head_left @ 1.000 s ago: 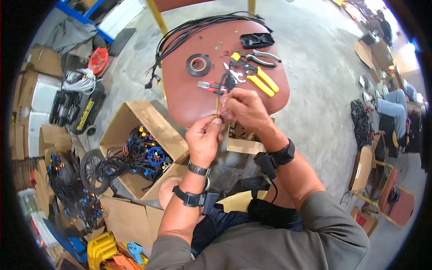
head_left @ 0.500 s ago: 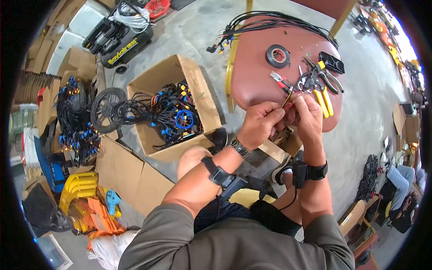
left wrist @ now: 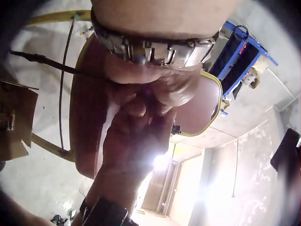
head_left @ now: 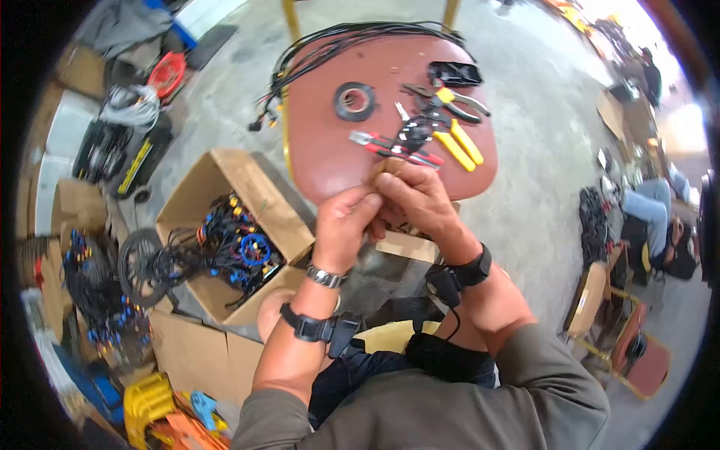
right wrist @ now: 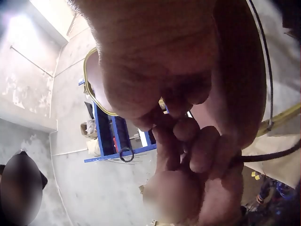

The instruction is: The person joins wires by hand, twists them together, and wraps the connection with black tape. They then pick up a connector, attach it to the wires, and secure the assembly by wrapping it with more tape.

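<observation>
Over the near edge of the red-brown seat, both hands meet fingertip to fingertip. My left hand pinches thin wire ends, mostly hidden by fingers; a black cable runs out of this hand, also seen in the right wrist view. My right hand has thumb and fingers pinched on the same wires, against the left fingertips. Just beyond lie red-handled pliers, a black bundle and a yellow-handled tool.
Black tape, grey-handled pliers, a black tray and long black cables lie on the seat. An open cardboard box of connector cables stands at left on the floor. Another person's legs show at right.
The head view swung right and back. The coloured wires between my hands, visible earlier, are now mostly covered by fingers, and my right hand lies closer over the left fingertips.
</observation>
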`<state>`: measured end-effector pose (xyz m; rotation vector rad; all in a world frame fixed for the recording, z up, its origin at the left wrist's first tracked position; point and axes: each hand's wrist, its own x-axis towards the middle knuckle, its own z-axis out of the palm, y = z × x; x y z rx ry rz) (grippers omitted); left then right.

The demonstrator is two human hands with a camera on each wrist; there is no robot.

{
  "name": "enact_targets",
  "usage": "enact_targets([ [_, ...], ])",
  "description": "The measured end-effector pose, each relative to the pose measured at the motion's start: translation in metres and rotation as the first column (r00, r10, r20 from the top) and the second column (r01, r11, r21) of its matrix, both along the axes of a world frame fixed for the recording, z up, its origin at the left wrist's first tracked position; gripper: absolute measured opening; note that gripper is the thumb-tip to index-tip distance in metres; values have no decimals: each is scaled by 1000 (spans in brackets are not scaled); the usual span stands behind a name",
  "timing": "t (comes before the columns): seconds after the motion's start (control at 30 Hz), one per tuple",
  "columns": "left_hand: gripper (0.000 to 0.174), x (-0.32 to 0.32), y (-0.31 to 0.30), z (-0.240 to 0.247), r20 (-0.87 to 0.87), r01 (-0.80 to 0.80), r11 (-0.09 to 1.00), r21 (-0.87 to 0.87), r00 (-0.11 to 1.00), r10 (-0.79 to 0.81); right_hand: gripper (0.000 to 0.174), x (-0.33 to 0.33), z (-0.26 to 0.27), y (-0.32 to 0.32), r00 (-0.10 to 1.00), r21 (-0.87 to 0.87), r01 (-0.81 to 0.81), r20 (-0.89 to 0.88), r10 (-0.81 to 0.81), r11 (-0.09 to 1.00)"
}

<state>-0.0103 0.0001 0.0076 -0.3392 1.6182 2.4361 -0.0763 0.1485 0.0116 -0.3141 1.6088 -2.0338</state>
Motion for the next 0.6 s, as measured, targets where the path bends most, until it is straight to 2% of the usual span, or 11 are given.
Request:
enact_targets([
  [0.13,25,-1,2,-4,-6,21,999,29,1000,-21,18,-5,3,9,1000,-63,-16,-1,16,998],
  [0.23,27,-3,3,-10,-22,-24,996,82,999,25,21,-5,0,9,989,-193,-80,107,102,978],
  [0.27,27,-4,2,-9,-41,-21,989,149,999,27,22,-6,3,10,984,-221,-108,115,136,969],
  [0.37,26,-11,-3,-10,-89,-13,952,305,995,42,16,-8,-2,11,995,-170,-64,58,75,983],
  [0.43,27,-16,-6,-15,-117,-4,926,376,992,52,20,-7,6,12,994,-117,-64,80,73,991],
  [0.5,25,-19,-6,-17,-108,-28,934,357,992,71,21,-5,13,13,990,-119,-50,123,64,992],
  [0.53,25,-20,-6,-16,-92,-35,936,350,993,72,22,-6,9,15,996,-82,-64,59,69,995],
  [0.6,26,-23,-5,-14,-77,-31,944,329,995,60,21,-7,8,18,996,-87,-54,71,60,995],
])
